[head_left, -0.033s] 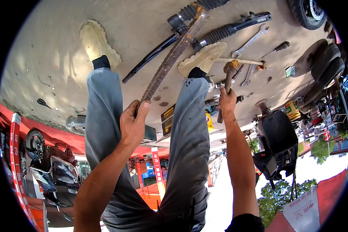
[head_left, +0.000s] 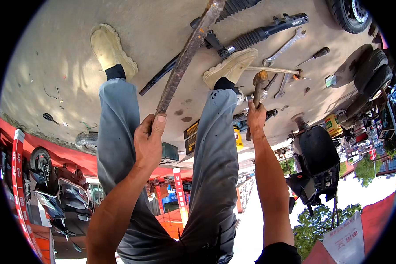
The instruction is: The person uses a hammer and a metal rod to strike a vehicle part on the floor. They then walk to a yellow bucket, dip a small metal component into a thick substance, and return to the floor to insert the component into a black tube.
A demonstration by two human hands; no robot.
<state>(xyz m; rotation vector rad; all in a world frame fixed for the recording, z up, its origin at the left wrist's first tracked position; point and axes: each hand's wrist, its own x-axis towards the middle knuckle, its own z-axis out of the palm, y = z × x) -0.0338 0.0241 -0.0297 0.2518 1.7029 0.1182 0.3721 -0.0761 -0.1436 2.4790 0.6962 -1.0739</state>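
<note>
In my left hand (head_left: 148, 138) is a long rusty metal bar (head_left: 180, 68), gripped near its lower end and slanting up and away to the right. The bar passes in front of a black scooter front fork (head_left: 251, 38) with ribbed rubber boots, which lies on the ground; I cannot tell whether they touch. My right hand (head_left: 256, 116) is closed around the handle of a hammer (head_left: 260, 79) with a rusty head, held upright to the right of my knee. My two beige shoes (head_left: 230, 66) stand apart, the right one close beside the fork.
Right of the fork lie a large wrench (head_left: 284, 46), a screwdriver (head_left: 320, 53) and a pale-handled tool (head_left: 273, 69). Stacked tyres (head_left: 374, 72) and a wheel (head_left: 348, 16) are at far right. Small black scissors-like pliers (head_left: 49, 117) lie at left.
The bar has swung so that its far end sits further left and higher. My left hand has shifted slightly left; the hammer in my right hand has moved a little left.
</note>
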